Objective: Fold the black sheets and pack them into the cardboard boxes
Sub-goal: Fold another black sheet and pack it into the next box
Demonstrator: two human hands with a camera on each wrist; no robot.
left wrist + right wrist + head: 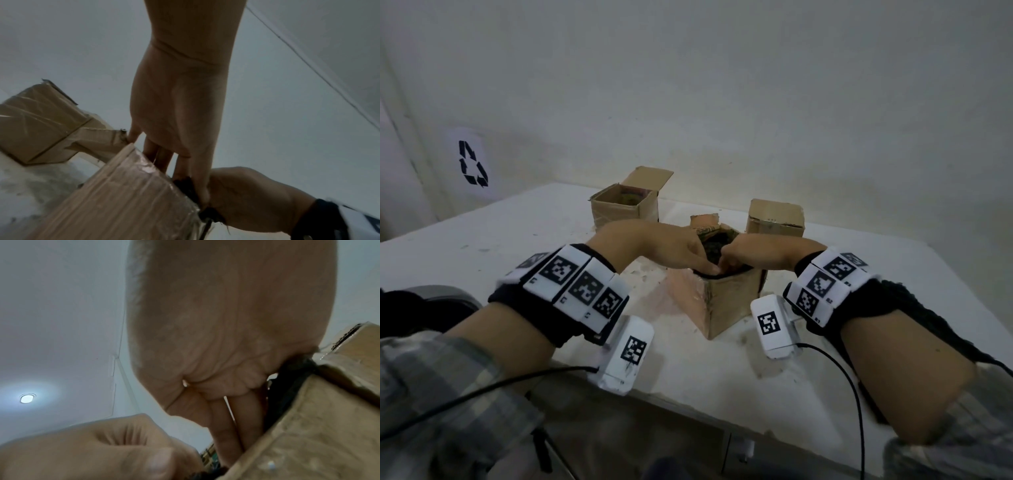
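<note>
A taped cardboard box [717, 305] stands open at the middle of the white table, with a black sheet [713, 247] bunched inside it. Both hands reach into its top from either side. My left hand [703, 266] has its fingers [162, 155] pointing straight down inside the box wall [127, 194], the thumb pressing the black sheet [186, 185] at the rim. My right hand [728, 261] pushes straight fingers [232, 420] down between the cardboard [308, 426] and the black sheet [287, 379]. The fingertips of both hands are hidden in the box.
Behind on the left is an open cardboard box [625, 207] with its flap up. A shut box [775, 216] sits behind on the right. The table's front edge [688, 404] is close to my forearms. A recycling sign [473, 163] hangs on the left wall.
</note>
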